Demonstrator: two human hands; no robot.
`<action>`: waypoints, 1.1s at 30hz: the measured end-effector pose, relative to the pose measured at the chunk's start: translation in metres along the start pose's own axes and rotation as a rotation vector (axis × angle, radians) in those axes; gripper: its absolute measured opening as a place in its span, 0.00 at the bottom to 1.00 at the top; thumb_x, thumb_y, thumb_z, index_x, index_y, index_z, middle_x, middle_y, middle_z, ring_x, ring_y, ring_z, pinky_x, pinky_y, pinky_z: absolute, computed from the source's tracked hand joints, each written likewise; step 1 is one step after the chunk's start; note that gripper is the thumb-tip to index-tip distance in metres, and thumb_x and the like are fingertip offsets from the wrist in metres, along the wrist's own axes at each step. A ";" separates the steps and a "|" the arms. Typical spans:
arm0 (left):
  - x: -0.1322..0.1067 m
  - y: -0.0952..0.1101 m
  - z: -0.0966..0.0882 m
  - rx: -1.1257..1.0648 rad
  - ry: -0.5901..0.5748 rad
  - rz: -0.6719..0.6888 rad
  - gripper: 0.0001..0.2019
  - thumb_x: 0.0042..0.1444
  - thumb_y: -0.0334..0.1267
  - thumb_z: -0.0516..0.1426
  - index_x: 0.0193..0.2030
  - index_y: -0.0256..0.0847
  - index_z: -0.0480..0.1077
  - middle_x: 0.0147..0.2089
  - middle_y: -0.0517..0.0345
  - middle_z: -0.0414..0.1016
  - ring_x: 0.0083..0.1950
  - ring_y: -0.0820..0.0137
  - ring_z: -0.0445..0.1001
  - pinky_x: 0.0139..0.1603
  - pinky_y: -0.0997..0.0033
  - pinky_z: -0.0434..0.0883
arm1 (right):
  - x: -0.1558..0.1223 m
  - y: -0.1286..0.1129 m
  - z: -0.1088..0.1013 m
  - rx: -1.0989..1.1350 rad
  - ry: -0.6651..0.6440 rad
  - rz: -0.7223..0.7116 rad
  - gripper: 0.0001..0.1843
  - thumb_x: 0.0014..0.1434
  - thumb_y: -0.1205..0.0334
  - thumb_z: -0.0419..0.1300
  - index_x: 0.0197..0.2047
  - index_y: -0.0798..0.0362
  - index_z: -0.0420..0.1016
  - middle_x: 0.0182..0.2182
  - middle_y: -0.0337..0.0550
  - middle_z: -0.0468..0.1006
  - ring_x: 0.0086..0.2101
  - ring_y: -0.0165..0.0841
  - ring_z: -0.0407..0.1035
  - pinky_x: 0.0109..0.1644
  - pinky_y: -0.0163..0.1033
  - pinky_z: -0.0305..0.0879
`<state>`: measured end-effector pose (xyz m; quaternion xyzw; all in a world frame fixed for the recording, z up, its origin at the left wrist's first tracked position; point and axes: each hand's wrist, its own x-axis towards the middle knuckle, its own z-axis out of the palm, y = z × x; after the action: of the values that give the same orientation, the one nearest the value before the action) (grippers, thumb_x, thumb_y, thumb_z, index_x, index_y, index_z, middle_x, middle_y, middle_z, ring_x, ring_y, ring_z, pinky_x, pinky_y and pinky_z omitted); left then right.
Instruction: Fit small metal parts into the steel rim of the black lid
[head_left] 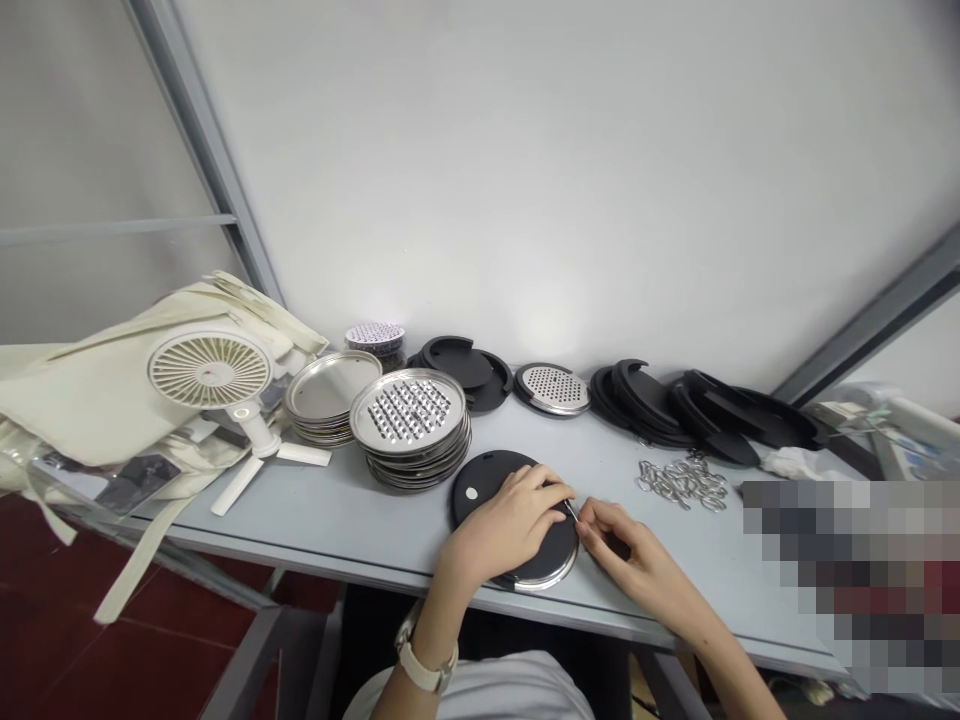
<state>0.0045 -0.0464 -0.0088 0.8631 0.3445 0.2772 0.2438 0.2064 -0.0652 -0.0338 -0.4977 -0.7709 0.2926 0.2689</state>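
A black round disc lies on a shiny metal plate near the table's front edge. My left hand rests on top of the disc with its fingers curled down, pressing on it. My right hand is just to the right of the disc, its fingers pinched on a small thin metal piece at the disc's right rim. The two hands' fingertips almost meet there.
Behind stand a stack of perforated metal discs, a stack of plain metal plates, black ring pieces and a pile of metal clips. A white fan and cloth bag lie at left. The grey table's edge runs in front.
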 end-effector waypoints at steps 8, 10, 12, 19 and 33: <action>0.000 0.000 0.000 -0.017 0.000 -0.004 0.14 0.65 0.32 0.50 0.55 0.44 0.66 0.52 0.54 0.68 0.55 0.66 0.65 0.59 0.63 0.64 | -0.001 0.001 -0.001 0.014 -0.007 0.008 0.17 0.68 0.52 0.46 0.29 0.50 0.61 0.24 0.35 0.62 0.31 0.34 0.60 0.37 0.37 0.57; 0.000 0.000 -0.001 -0.016 -0.001 -0.006 0.14 0.65 0.32 0.49 0.55 0.44 0.66 0.52 0.54 0.68 0.55 0.66 0.65 0.59 0.63 0.64 | -0.001 0.000 -0.001 0.020 -0.013 0.015 0.18 0.68 0.51 0.46 0.29 0.50 0.60 0.24 0.35 0.62 0.31 0.34 0.60 0.37 0.37 0.57; 0.000 0.000 -0.001 -0.015 -0.004 -0.012 0.14 0.65 0.32 0.49 0.55 0.44 0.66 0.53 0.54 0.68 0.55 0.66 0.65 0.59 0.63 0.64 | -0.001 -0.001 -0.002 0.026 -0.018 0.022 0.18 0.68 0.51 0.46 0.29 0.50 0.61 0.24 0.35 0.62 0.31 0.34 0.61 0.38 0.37 0.57; 0.001 0.001 -0.001 -0.018 -0.012 -0.019 0.14 0.65 0.32 0.49 0.55 0.44 0.67 0.52 0.53 0.68 0.56 0.65 0.65 0.60 0.62 0.64 | -0.001 -0.004 -0.003 0.049 -0.019 0.035 0.19 0.68 0.50 0.45 0.28 0.50 0.59 0.24 0.35 0.62 0.31 0.34 0.61 0.38 0.38 0.58; 0.001 0.001 -0.001 -0.019 -0.006 -0.011 0.13 0.65 0.33 0.50 0.54 0.43 0.67 0.53 0.54 0.68 0.55 0.66 0.65 0.59 0.63 0.64 | -0.002 -0.003 -0.003 0.052 -0.004 0.026 0.19 0.68 0.51 0.46 0.28 0.50 0.61 0.24 0.35 0.63 0.31 0.34 0.61 0.37 0.37 0.58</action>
<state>0.0048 -0.0459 -0.0071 0.8598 0.3457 0.2766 0.2546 0.2075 -0.0672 -0.0300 -0.4997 -0.7571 0.3172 0.2765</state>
